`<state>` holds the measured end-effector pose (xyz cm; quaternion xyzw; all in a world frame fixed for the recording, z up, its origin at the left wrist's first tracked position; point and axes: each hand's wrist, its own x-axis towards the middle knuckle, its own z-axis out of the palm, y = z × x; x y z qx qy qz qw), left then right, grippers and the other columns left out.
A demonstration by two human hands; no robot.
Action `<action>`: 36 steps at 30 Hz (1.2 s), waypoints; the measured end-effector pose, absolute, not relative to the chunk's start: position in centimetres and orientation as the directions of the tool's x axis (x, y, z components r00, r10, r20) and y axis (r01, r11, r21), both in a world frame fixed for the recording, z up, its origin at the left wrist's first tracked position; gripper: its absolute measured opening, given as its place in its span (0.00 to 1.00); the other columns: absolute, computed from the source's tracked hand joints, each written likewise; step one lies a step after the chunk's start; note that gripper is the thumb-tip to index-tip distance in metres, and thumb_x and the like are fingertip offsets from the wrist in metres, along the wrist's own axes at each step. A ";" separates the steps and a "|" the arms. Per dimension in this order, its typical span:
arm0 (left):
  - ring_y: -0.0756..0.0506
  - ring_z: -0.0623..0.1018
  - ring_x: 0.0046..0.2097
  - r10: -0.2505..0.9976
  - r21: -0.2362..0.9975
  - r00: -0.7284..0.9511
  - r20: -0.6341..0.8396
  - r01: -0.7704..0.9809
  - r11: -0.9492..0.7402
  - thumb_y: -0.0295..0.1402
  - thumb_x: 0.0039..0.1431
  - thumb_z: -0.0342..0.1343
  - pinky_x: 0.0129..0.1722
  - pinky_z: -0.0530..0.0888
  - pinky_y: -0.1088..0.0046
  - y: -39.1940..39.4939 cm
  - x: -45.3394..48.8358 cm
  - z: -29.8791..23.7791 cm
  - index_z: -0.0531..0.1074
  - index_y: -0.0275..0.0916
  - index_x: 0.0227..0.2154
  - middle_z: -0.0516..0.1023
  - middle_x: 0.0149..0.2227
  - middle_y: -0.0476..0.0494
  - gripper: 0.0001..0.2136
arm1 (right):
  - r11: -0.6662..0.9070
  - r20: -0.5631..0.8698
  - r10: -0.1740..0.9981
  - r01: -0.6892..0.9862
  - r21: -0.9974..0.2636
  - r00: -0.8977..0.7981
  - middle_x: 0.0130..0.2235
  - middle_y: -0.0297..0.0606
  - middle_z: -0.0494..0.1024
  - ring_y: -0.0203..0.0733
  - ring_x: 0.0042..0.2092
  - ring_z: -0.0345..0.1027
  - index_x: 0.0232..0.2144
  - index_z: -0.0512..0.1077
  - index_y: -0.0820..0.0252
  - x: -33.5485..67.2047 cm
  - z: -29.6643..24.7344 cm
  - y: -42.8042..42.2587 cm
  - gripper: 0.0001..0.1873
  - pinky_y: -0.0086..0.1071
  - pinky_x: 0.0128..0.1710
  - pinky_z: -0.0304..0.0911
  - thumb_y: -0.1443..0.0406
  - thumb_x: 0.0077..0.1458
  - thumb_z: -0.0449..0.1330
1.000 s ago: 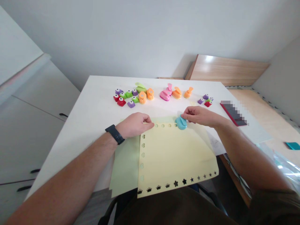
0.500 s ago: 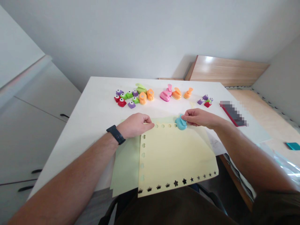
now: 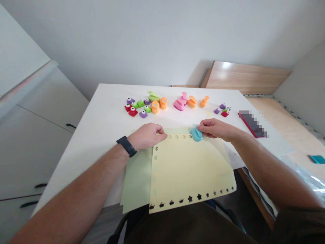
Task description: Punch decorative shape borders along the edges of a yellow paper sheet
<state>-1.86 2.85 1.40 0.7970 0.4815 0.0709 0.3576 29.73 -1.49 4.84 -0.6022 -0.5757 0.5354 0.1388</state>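
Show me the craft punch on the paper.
The blue punch, held by the right hand; every other punch sits beyond the yellow sheet.

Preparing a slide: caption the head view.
Right hand holds a blue paper punch on yellow paper edged with punched shapes.

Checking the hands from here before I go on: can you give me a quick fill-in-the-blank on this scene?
The right hand holds a ____ craft punch at the top edge of the yellow sheet.
The black watch is on the ____ wrist.
The yellow sheet lies on top of a ____ sheet.
At the left end of the yellow sheet's bottom edge, the cut-outs are shaped like ____.

Missing words: blue; left; green; crowns.
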 end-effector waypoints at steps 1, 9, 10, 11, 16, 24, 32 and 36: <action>0.45 0.79 0.32 0.819 0.639 0.527 -0.228 0.715 -0.282 0.46 0.56 0.56 0.32 0.67 0.70 2.9 -1.9 1.3 0.77 0.42 0.29 0.81 0.29 0.48 0.14 | -0.300 -0.484 0.841 0.537 -0.789 -0.241 0.21 0.26 0.64 0.28 0.22 0.48 0.27 0.64 0.58 29.7 4.9 -1.5 0.26 0.29 0.21 0.40 0.44 0.56 0.65; 0.44 0.79 0.33 0.816 0.639 0.531 -0.227 0.714 -0.287 0.46 0.56 0.55 0.33 0.67 0.70 2.9 -1.9 1.4 0.77 0.42 0.30 0.82 0.30 0.48 0.14 | -0.345 -0.507 0.833 0.508 -0.789 -0.223 0.21 0.27 0.64 0.28 0.21 0.47 0.25 0.64 0.58 29.7 4.7 -1.4 0.27 0.29 0.20 0.37 0.43 0.53 0.66; 0.44 0.79 0.33 0.815 0.639 0.533 -0.227 0.713 -0.288 0.46 0.56 0.55 0.32 0.67 0.70 2.9 -1.9 1.4 0.77 0.42 0.30 0.82 0.30 0.48 0.14 | -0.357 -0.515 0.831 0.509 -0.784 -0.211 0.21 0.27 0.64 0.28 0.21 0.46 0.25 0.64 0.58 29.7 4.7 -1.4 0.27 0.29 0.20 0.37 0.43 0.53 0.66; 0.44 0.79 0.33 0.815 0.639 0.533 -0.227 0.714 -0.288 0.46 0.56 0.55 0.32 0.67 0.70 2.9 -1.9 1.5 0.77 0.42 0.30 0.82 0.30 0.48 0.14 | -0.367 -0.523 0.830 0.514 -0.775 -0.195 0.21 0.27 0.64 0.28 0.21 0.46 0.26 0.64 0.58 29.7 4.7 -1.3 0.27 0.29 0.20 0.37 0.43 0.52 0.67; 0.44 0.79 0.33 0.817 0.638 0.529 -0.230 0.716 -0.284 0.45 0.56 0.55 0.32 0.67 0.70 2.8 -1.8 1.6 0.77 0.42 0.29 0.82 0.30 0.48 0.13 | -0.409 -0.559 0.817 0.541 -0.735 -0.142 0.20 0.28 0.64 0.28 0.20 0.47 0.26 0.65 0.58 29.8 4.7 -0.8 0.27 0.29 0.19 0.37 0.43 0.49 0.69; 0.44 0.78 0.33 0.817 0.629 0.521 -0.247 0.727 -0.274 0.46 0.56 0.55 0.31 0.66 0.71 2.8 -1.7 1.7 0.77 0.42 0.30 0.81 0.29 0.48 0.13 | -0.397 -0.571 0.807 0.579 -0.712 -0.149 0.20 0.29 0.64 0.28 0.19 0.48 0.24 0.65 0.57 30.2 4.0 -0.2 0.28 0.29 0.17 0.36 0.42 0.49 0.68; 0.44 0.78 0.33 0.821 0.639 0.527 -0.220 0.713 -0.287 0.46 0.55 0.56 0.31 0.66 0.70 2.7 -1.8 1.6 0.77 0.42 0.29 0.81 0.29 0.48 0.13 | -0.368 -0.621 0.753 0.644 -0.671 -0.218 0.20 0.29 0.63 0.29 0.19 0.49 0.26 0.69 0.57 30.6 4.6 0.9 0.26 0.29 0.17 0.40 0.42 0.49 0.69; 0.44 0.77 0.33 0.824 0.639 0.524 -0.215 0.713 -0.287 0.45 0.55 0.56 0.32 0.66 0.70 2.7 -1.8 1.6 0.77 0.42 0.29 0.81 0.29 0.48 0.13 | -0.368 -0.617 0.751 0.625 -0.688 -0.237 0.19 0.29 0.62 0.29 0.19 0.48 0.24 0.68 0.57 30.6 4.5 1.0 0.27 0.30 0.17 0.40 0.42 0.48 0.69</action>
